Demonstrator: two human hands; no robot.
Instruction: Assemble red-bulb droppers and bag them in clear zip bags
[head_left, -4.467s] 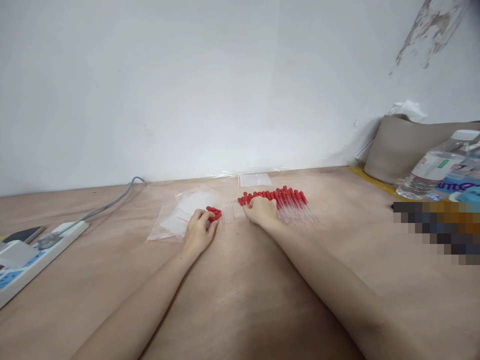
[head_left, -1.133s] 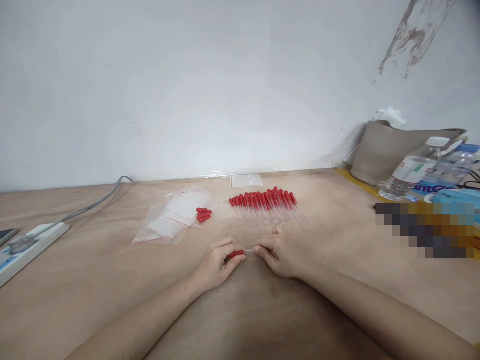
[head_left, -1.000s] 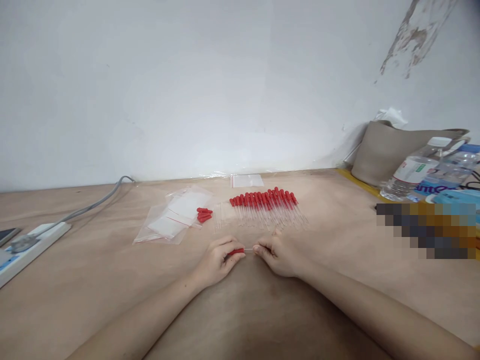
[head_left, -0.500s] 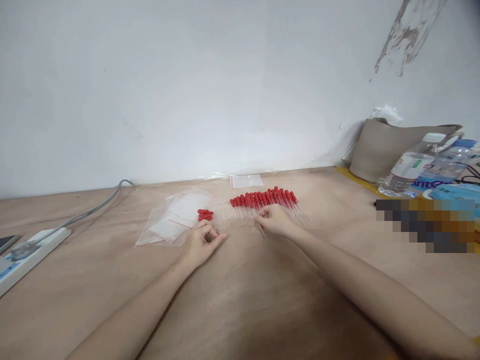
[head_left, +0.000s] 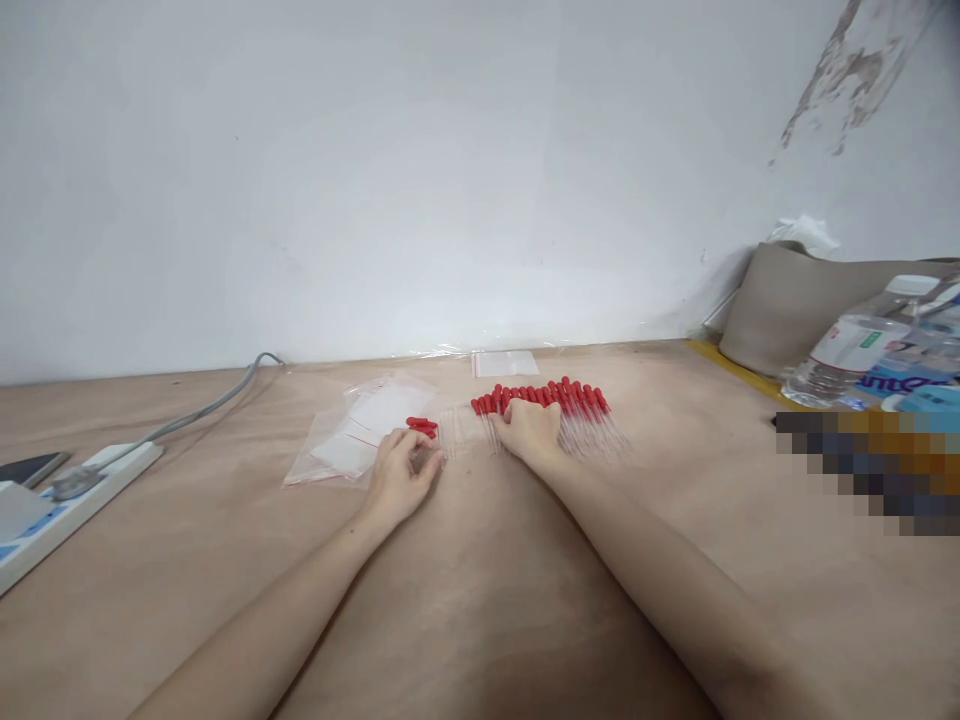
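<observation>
**At the centre of the desk: thin tubes, loose caps, crowded hands**

In the middle of the head view, both hands rest on the desk (head_left: pixel 480 600) beside the parts. The left hand (head_left: pixel 397 475) lies just below a small heap of red caps (head_left: pixel 422 427), fingers curled toward them; whether its grip pinches a cap I cannot tell, since the fingertips hide the contact. The right hand (head_left: pixel 531 430) sits on the left end of the row of droppers (head_left: pixel 559 410), fingers bent down over them; its grip looks closed onto the row, though what it pinches is hidden.

Between the hands lie bare clear tubes (head_left: pixel 457 440), nearly invisible against the desk. Judging from this, a heel of either hand could roll or crush one unseen, as they look thin and fragile. The right hand's weight on the row could also scatter the lined-up droppers or push them out of order. The caps are round and could roll under the bags (head_left: pixel 352 435) at centre left if nudged.

At far left, a power strip (head_left: pixel 67 495) stands well apart.
</observation>
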